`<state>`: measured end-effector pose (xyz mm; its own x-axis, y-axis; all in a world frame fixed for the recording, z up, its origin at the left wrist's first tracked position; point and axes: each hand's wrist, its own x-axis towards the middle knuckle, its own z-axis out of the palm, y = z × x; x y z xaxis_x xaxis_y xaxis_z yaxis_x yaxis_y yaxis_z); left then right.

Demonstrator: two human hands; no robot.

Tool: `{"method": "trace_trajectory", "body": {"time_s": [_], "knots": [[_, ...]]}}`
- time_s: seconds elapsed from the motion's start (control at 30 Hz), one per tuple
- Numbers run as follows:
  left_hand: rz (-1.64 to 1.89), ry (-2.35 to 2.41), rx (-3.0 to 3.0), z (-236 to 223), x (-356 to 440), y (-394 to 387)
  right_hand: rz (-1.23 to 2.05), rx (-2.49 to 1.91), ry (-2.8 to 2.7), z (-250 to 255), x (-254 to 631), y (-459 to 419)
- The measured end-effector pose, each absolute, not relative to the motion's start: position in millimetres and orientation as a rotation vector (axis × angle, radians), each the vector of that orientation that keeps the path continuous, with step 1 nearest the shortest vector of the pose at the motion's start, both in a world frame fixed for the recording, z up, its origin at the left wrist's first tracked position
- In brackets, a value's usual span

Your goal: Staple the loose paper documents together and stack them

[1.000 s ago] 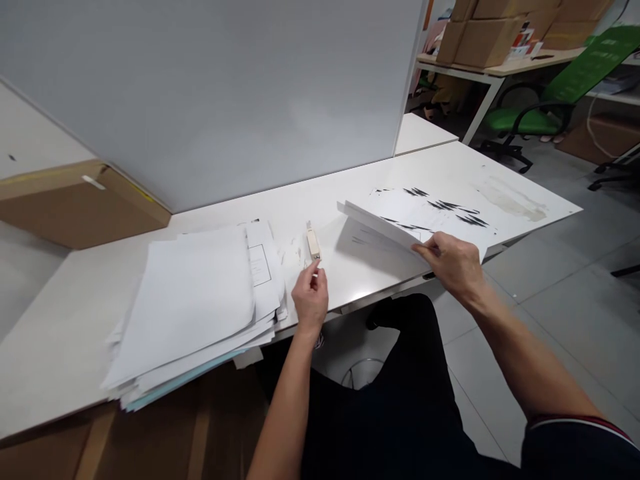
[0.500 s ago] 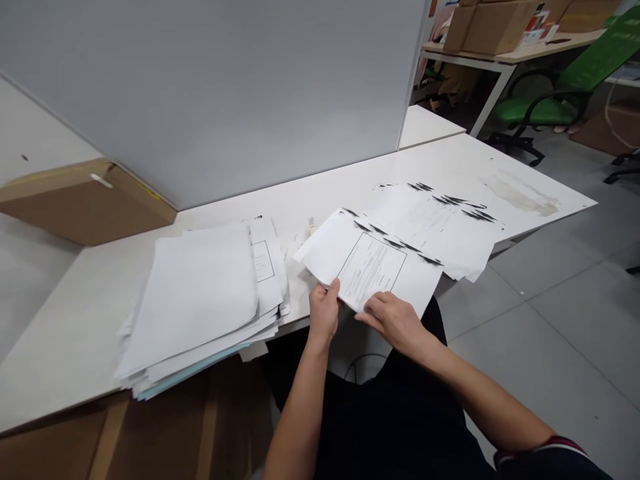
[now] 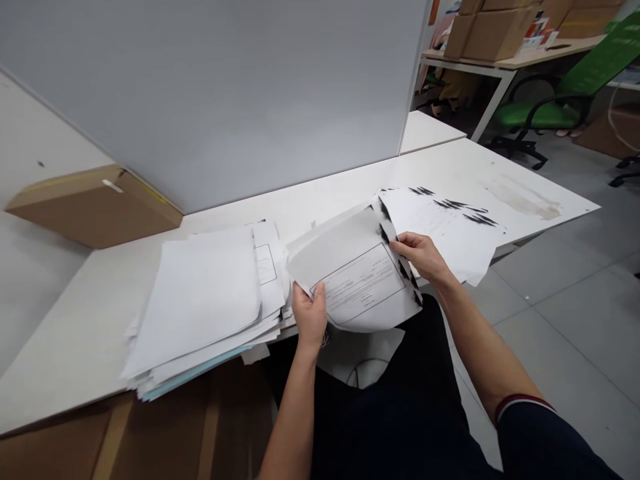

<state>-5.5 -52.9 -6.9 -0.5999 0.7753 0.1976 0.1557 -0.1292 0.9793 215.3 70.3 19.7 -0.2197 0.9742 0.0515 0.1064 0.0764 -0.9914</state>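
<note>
Between my hands is a printed paper sheet (image 3: 350, 280) with a boxed block of text and black smudges along its right edge. My left hand (image 3: 310, 310) pinches its lower left edge, thumb on top. At the smudged right edge, the thumb and fingers of my right hand (image 3: 420, 253) close on the paper. Beyond that hand, more black-smudged paper (image 3: 445, 227) lies on the desk. Left of my left hand stands a thick, uneven stack of paper (image 3: 205, 300), mostly white with a light blue layer near the bottom.
A grey partition (image 3: 250, 93) rises behind the white desk (image 3: 325, 199). A cardboard box (image 3: 95, 207) leans at the left, and cardboard (image 3: 165, 433) is below the desk. To the far right are a green chair (image 3: 545, 113) and another desk with boxes (image 3: 495, 33).
My right hand has moved from the sheet's lower edge up to its smudged right edge. The sheet has turned clockwise, and my left hand has shifted slightly left with it.
</note>
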Motion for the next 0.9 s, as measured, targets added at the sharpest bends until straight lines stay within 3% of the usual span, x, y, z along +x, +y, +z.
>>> {"method": "trace_trajectory", "body": {"time_s": [0.17, 0.4, 0.47, 0.67, 0.8, 0.9], "knots": [[2.082, 1.69, 1.075, -27, -6, -48, 1.321, -1.125, -1.281, 16, 206, 55], [1.981, 1.812, 1.038, -24, -10, -44, 1.318, -1.119, -1.194, 5, 206, 52], [1.928, 1.816, 0.966, -18, -13, -43, 1.159, -1.201, -1.266, 11, 213, 58], [1.794, 1.848, 0.836, -18, -25, -40, 0.259, -1.658, -1.507, 47, 265, 125], [1.852, 1.554, 0.532, -18, -23, -34, -0.037, -1.964, -1.557, 73, 292, 161], [1.865, 1.41, 0.322, -10, -19, -32, -0.063, -1.83, -1.612, 81, 287, 146]]}}
